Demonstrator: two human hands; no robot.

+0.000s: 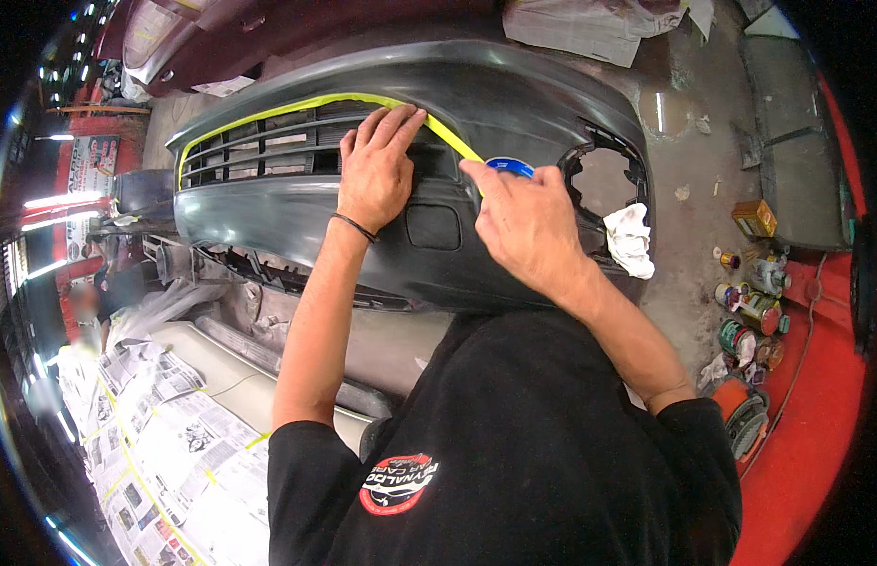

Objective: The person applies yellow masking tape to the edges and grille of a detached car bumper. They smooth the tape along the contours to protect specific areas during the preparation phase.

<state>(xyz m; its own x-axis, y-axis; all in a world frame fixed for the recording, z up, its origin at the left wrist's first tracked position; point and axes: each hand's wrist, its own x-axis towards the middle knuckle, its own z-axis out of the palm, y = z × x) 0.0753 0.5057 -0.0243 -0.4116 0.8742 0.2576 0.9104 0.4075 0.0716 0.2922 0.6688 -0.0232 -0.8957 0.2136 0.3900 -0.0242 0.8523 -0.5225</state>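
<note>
A dark grey car bumper [523, 99] lies across the view in front of me. Bright yellow masking tape [297, 106] runs along the upper edge of its slatted grille opening [259, 151]. My left hand [375, 179] rests on the bumper by the grille's right end, fingers stretched out and fingertips at the tape. A taut length of tape slants from there down to my right hand [528, 226]. That hand is closed on a masking tape roll [511, 167], whose blue inside shows above the fingers; the rest of the roll is hidden.
A crumpled white cloth [628, 241] lies on the bumper's right end, beside a round opening. Several cans [761, 312] and a round orange-and-grey tool [742, 415] stand at right. A newspaper-covered panel [183, 424] is at lower left. Dark red bodywork [297, 33] lies beyond the bumper.
</note>
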